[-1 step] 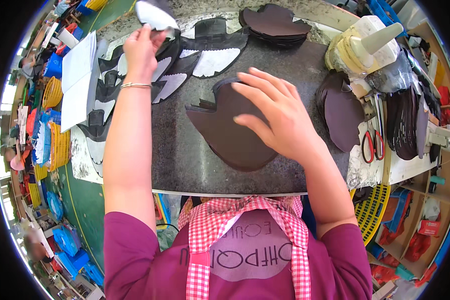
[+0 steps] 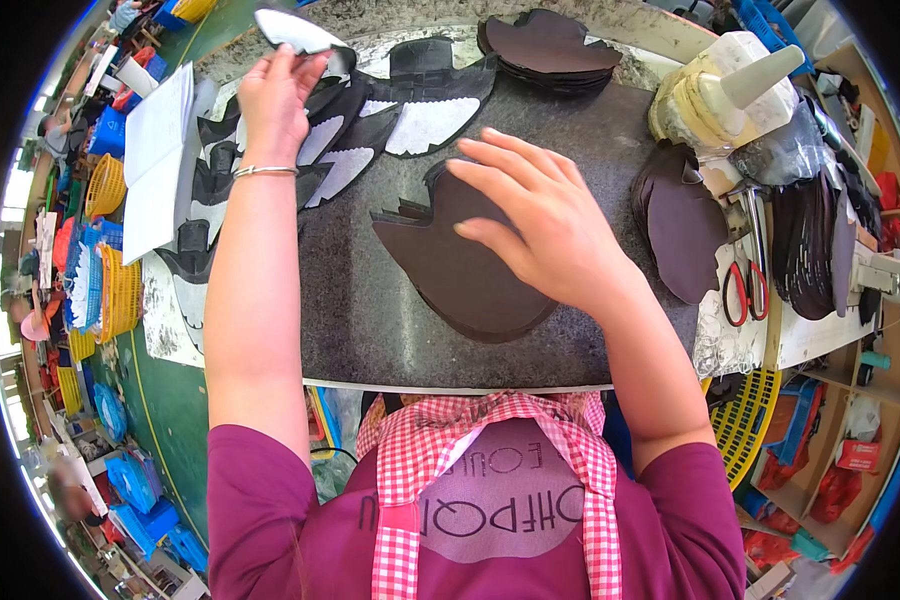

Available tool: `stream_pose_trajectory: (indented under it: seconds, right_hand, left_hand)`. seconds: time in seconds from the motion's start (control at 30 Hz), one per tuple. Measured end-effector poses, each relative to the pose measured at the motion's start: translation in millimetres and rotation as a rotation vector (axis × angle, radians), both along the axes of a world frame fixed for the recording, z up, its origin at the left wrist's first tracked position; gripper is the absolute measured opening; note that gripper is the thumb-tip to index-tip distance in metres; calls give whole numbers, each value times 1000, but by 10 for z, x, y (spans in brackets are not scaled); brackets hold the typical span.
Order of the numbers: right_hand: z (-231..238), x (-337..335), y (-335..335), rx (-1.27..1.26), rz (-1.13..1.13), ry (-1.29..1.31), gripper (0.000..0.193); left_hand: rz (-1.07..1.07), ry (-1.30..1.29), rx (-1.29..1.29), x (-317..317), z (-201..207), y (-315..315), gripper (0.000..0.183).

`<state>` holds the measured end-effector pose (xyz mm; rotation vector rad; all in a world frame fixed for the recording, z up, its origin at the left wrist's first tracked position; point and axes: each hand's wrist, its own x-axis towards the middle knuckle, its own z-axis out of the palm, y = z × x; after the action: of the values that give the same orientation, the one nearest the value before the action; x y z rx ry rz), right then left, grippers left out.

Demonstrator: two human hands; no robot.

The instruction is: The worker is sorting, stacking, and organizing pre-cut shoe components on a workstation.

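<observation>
At the far left, my left hand (image 2: pixel 278 105) pinches a cut piece with a white face and black edge (image 2: pixel 300 32) between thumb and fingers, raised over other black-and-white shaped pieces (image 2: pixel 432 110) that overlap along the board's left and far side. My right hand (image 2: pixel 540 210) is over a stack of dark brown cut pieces (image 2: pixel 460 275) in the middle of the board. Its fingers are spread and grip nothing; whether they touch the stack I cannot tell.
A dark board (image 2: pixel 360 330) covers the tabletop. More brown stacks lie at the back (image 2: pixel 550 50) and right (image 2: pixel 680 225). Further right are a pale nozzled container (image 2: pixel 725 95), red-handled scissors (image 2: pixel 747 290) and upright dark pieces (image 2: pixel 810 250). An open notebook (image 2: pixel 160 165) lies left.
My left hand and the white-faced piece have shifted slightly left. My right hand has moved a little left over the brown stack.
</observation>
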<state>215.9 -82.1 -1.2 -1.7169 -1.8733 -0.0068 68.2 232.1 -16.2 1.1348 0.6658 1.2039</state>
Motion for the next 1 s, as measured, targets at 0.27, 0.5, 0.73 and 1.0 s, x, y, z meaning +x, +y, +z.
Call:
stream_pose_trajectory:
  seconds: [0.27, 0.5, 0.73, 1.0]
  right_hand:
    - [131, -82, -105, 239, -117, 100, 53]
    - [-58, 336, -1149, 19, -702, -16, 59]
    - [-317, 321, -1338, 152, -687, 105, 26]
    - [-226, -307, -959, 253, -150, 99, 51]
  left_hand:
    - [-307, -109, -52, -499, 636, -1451, 13]
    - [-597, 239, -514, -595, -53, -2761, 28]
    - [-684, 916, -156, -820, 71, -2516, 27]
    - [-852, 538, -249, -268, 178, -2729, 15]
